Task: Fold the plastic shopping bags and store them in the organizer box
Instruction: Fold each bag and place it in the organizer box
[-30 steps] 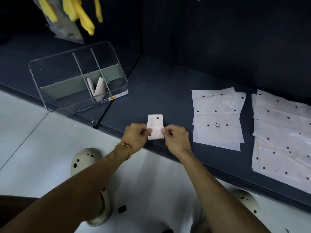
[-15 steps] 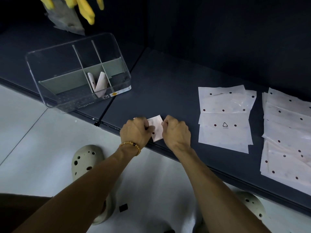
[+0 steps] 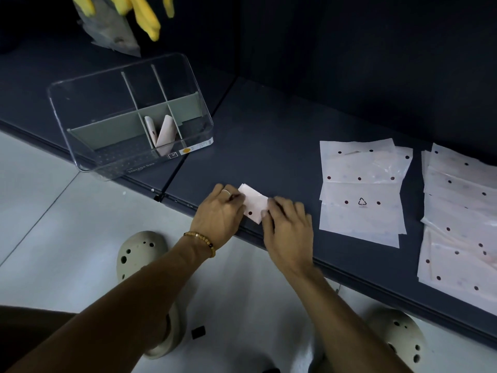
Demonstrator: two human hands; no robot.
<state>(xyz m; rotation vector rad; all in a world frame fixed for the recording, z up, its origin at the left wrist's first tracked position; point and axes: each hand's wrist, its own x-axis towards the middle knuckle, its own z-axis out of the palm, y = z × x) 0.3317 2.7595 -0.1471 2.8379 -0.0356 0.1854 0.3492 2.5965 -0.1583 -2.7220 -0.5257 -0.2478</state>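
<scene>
A small folded bag [image 3: 254, 204], white with a dark dot, lies at the front edge of the dark worktop [image 3: 269, 146], tilted so its long side runs from upper left to lower right. The left hand [image 3: 219, 211] pinches its left end, fingers curled onto the plastic, so that grip is clamped on the bag; a ring sits on 1 finger and a beaded bracelet [image 3: 200, 242] circles the wrist. The right hand [image 3: 289, 224] holds the bag's right end, fingertips bent down onto its edge, so that grip is clamped on it too.

To the left and further back stands the clear organizer box [image 3: 80, 125], with grey-green dividers. In its middle front compartment 2 folded bags [image 3: 161, 130] lean against each other on end. A label strip runs along the box's lower right edge.

To the right of the hands, well apart from them, lies a stack of flat bags [image 3: 360, 189], white with dark dots and a recycling mark. Just beside it, at the right edge, is a second stack [image 3: 462, 219], fanned out.

Yellow gloves [image 3: 145, 14] hang at the top left. Below the worktop, on the pale tiled floor, 2 beige perforated clogs [image 3: 139, 254] show beside the forearms.
</scene>
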